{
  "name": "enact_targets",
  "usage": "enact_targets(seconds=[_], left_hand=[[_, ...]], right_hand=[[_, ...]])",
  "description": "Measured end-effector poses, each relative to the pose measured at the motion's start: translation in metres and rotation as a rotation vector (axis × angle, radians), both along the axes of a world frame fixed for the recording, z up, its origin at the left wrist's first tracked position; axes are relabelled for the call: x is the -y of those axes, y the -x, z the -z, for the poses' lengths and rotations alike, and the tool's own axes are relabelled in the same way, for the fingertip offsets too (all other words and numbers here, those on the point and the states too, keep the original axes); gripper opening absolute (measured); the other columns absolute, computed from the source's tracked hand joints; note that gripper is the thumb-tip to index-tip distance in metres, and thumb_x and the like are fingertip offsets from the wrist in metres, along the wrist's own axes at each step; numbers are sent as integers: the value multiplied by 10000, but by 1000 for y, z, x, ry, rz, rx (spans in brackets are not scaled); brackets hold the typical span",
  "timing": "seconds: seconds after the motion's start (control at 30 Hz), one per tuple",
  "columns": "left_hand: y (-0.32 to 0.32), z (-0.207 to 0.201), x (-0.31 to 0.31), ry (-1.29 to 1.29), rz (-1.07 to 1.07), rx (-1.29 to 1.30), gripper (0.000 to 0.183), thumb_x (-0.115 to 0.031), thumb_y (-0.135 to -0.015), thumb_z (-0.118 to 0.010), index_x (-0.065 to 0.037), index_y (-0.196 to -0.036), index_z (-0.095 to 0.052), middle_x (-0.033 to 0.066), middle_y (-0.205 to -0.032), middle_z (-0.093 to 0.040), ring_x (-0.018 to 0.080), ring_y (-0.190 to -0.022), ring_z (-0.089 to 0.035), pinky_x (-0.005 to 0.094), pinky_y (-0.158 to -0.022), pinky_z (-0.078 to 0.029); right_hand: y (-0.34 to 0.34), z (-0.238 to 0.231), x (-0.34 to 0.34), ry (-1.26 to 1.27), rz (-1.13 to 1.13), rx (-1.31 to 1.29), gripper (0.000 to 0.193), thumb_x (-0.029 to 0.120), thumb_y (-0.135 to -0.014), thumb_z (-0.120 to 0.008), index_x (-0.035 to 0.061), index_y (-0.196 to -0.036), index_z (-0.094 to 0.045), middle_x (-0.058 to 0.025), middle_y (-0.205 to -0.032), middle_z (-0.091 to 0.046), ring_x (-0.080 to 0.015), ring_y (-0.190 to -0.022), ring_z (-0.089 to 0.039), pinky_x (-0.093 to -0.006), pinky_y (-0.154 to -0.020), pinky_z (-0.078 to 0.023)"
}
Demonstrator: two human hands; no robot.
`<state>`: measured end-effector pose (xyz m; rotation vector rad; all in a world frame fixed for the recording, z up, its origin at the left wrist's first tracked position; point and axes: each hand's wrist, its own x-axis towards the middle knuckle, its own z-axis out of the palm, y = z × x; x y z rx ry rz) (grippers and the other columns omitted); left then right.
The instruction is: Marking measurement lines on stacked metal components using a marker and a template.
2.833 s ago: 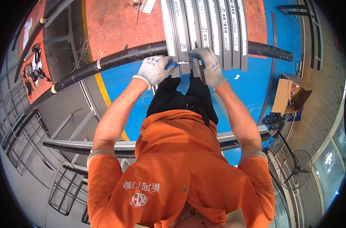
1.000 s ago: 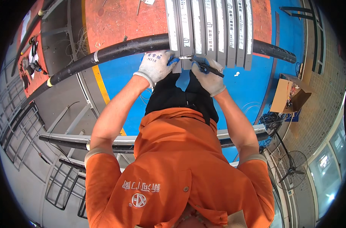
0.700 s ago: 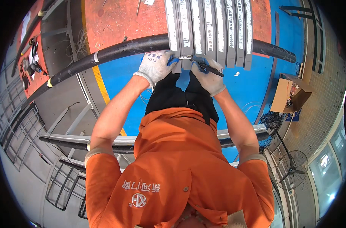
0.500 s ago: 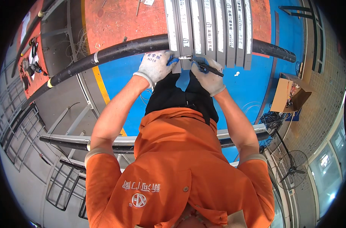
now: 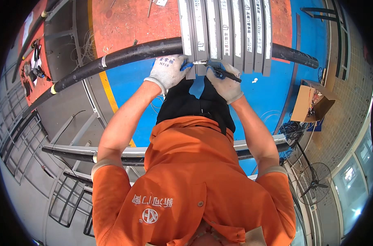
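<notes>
Grey profiles (image 5: 237, 28) with white printed film lie side by side, their near ends reaching past a black padded rail. At those ends my left hand (image 5: 168, 73), in a whitish glove with blue fingertips, is closed around something beside the leftmost profiles; its fingers hide most of it. My right hand (image 5: 224, 87), gloved alike, is closed on a slim black pen-like tool (image 5: 228, 75) that slants down to the right. Between the fingertips of both hands shows a small silvery piece (image 5: 200, 62), lying across the profile ends; I cannot tell its kind.
Under the far part of the profiles is a worn red board (image 5: 129, 24). The black padded rail (image 5: 141, 50) crosses in front of me. At the right stand an open cardboard box (image 5: 307, 102), coiled black cable (image 5: 293, 130) and a fan (image 5: 314, 183). Metal frames (image 5: 20, 139) stand left.
</notes>
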<state>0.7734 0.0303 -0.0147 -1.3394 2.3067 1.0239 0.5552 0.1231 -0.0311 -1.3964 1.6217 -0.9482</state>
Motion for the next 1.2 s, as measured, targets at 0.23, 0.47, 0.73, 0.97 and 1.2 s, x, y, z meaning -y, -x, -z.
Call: enact_targets(seconds=[0.23,0.47,0.73,0.97,1.2], left_hand=[[2,-3,3,-23,-2,11,406,-379,-1006,-623,-47,-1216,-725,185,-1106,-746,369,-1053,-715,455,-914,-558],[2,-1,6,-21,6,23,415,-395,-1008,-618,-50,-1208,-731,196,-1095,-747,379,-1048,-714,478,-923,-555],[2,-8,3,54,9,-90,402,-395,-1014,-611,-62,-1203,-732,193,-1058,-755,384,-1030,-717,491,-916,-556],[28,-9,-14,-19,6,-104,366,-392,-1020,-606,-86,-1161,-748,191,-1031,-749,387,-986,-721,497,-886,-563],[43,-2,-28,178,5,-91,328,-391,-998,-640,-105,-1110,-755,197,-975,-729,376,-943,-724,490,-847,-573]], right_hand=[[0,6,-3,14,59,69,166,70,-896,-755,-2,-1045,-742,-82,-821,-721,-125,-672,-646,-297,-633,-534],[6,-4,-7,-167,315,427,128,56,-956,-707,-7,-1057,-755,-7,-831,-721,-73,-691,-622,-263,-603,-504],[35,-12,-21,-133,348,361,169,53,-977,-704,-37,-1111,-755,-51,-950,-757,-92,-828,-665,-247,-733,-536],[48,-5,-35,-102,380,354,171,61,-978,-707,-30,-1115,-754,-46,-948,-753,-86,-824,-660,-238,-716,-526],[57,7,-33,-139,236,307,169,61,-973,-709,-33,-1106,-754,-35,-924,-750,-89,-820,-659,-262,-720,-540]])
